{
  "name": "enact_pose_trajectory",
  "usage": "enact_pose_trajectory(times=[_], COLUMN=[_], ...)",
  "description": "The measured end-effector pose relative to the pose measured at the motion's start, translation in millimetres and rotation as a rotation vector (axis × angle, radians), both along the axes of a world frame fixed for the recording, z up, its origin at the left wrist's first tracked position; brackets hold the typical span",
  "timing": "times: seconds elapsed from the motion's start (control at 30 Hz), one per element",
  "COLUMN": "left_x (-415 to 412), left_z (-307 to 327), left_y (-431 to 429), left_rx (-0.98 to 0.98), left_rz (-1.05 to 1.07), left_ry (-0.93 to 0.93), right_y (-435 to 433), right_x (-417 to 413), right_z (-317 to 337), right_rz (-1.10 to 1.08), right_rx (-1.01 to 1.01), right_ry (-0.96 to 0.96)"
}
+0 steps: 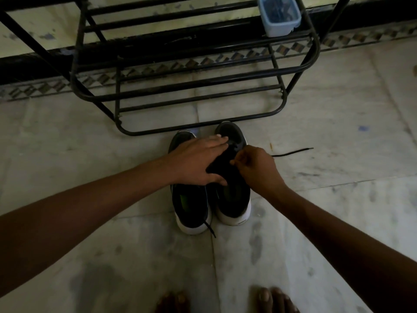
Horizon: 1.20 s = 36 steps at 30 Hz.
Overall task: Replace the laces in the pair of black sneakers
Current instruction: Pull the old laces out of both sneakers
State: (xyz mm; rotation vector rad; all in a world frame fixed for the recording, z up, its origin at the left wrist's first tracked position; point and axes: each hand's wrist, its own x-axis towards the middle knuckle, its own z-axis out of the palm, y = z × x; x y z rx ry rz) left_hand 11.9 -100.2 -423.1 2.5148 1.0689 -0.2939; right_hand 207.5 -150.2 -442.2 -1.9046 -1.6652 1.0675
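Note:
Two black sneakers with white soles stand side by side on the floor, toes pointing away from me. My left hand (198, 162) lies across the left sneaker (191, 206) with its straight fingers reaching onto the tongue area of the right sneaker (233, 199). My right hand (257, 171) is over the right sneaker's lacing, its fingers curled and pinching a black lace (293, 152) that trails out to the right over the floor. Another lace end (208, 229) hangs over the heel of the left sneaker.
A black metal shoe rack (191, 91) stands just beyond the sneakers' toes, against the wall. A pale blue plastic tub (279, 16) sits on its upper right rail. My bare toes (270, 299) show at the bottom edge. Pale marble floor (90, 154) surrounds everything.

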Motion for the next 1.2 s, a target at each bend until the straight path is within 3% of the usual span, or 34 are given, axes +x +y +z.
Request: enact_pose_trajectory(times=[0.17,0.3,0.47,0.53,0.6,0.63,0.67,0.7,0.73,0.8,0.83,0.87,0.93,1.03,1.13,1.2], left_x=[1,2,1,1,1,1,2,1,2,2,2,2,3,2,1,-1], left_z=[-11,-14,-16,-17,-16,-16,-16,-16,-15,-15,-15,-15,-14,-14,-14,-14], left_y=[-1,-4,-6,-6,-7,-7,-8,-8,-8,-7,-8,-8,-8,-6,-6,-7], left_rx=[-0.003,0.025,0.058,0.066,0.07,0.071,0.072,0.07,0.068,0.064,0.061,0.061,0.076,0.095,0.092,0.035], left_rz=[0.009,0.019,0.021,0.022,0.025,0.023,0.019,0.012,0.006,0.004,0.006,0.008,0.01,0.007,0.0,0.048], left_ry=[0.027,-0.009,-0.005,-0.014,-0.025,-0.021,-0.014,-0.002,0.01,0.015,0.012,0.009,0.013,0.019,0.02,-0.054], right_y=[12,7,18,24,26,26,24,23,24,25,24,23,20,20,30,30], right_x=[-2,-3,4,16,29,35,40,46,51,51,51,51,48,54,71,76], right_z=[1,5,28,34,34,32,29,25,26,31,34,36,38,47,59,63], right_rz=[0.115,0.072,-0.159,-0.069,0.007,-0.006,-0.027,-0.07,-0.179,-0.464,-0.541,-0.536,-0.315,-0.031,0.001,0.05], right_rx=[-0.011,0.055,-0.115,0.007,0.242,0.368,0.451,0.453,0.358,-0.012,-0.163,-0.245,-0.206,0.049,0.091,0.007], right_ry=[-0.07,0.004,0.451,0.196,-0.286,-0.43,-0.441,-0.312,-0.046,0.706,0.92,0.932,0.544,-0.134,-0.528,-0.664])
